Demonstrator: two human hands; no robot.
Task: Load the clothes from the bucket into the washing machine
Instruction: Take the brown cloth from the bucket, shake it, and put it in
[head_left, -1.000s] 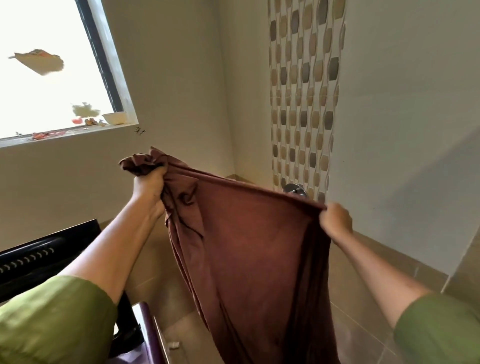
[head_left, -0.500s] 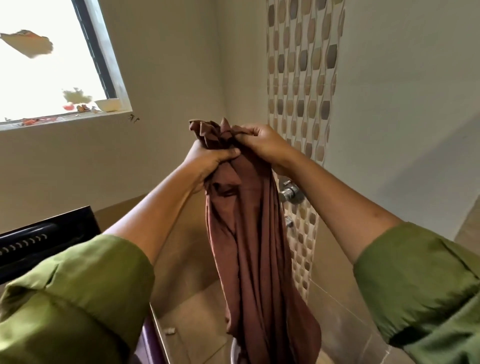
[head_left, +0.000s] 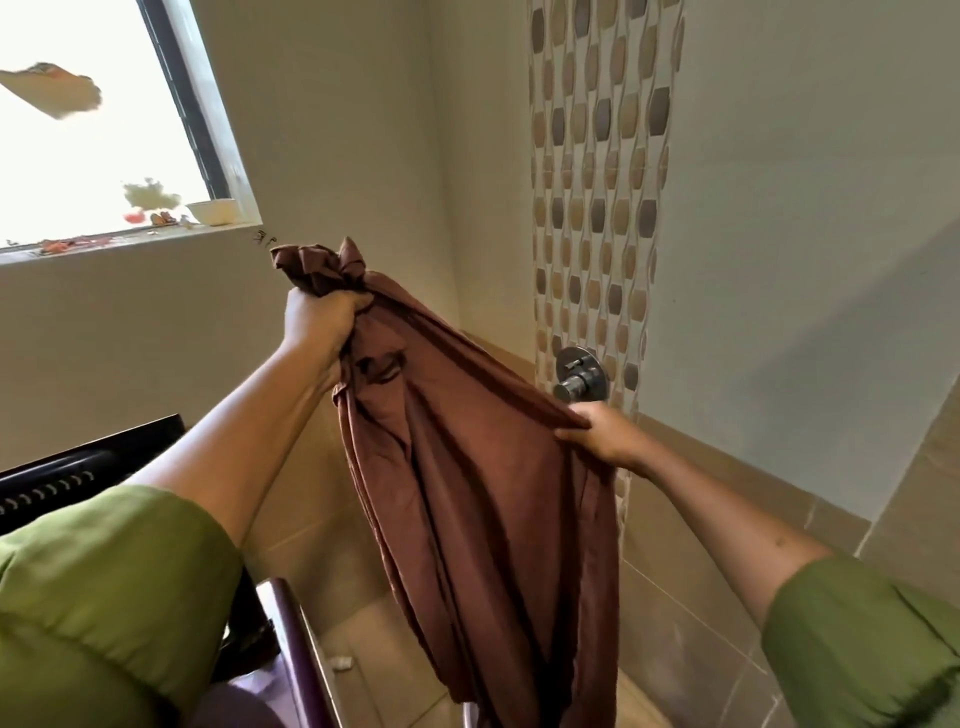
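Two hands held the brown cloth (head_left: 483, 499) up before the tiled wall: the left hand (head_left: 319, 322) clenched its bunched top, the right hand (head_left: 602, 434) pinched an edge lower down.

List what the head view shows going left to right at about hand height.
Left sleeve → left hand, gripping the bunched top of the brown garment → the garment's hanging body → wall valve → right hand, pinching the garment's edge → right sleeve.
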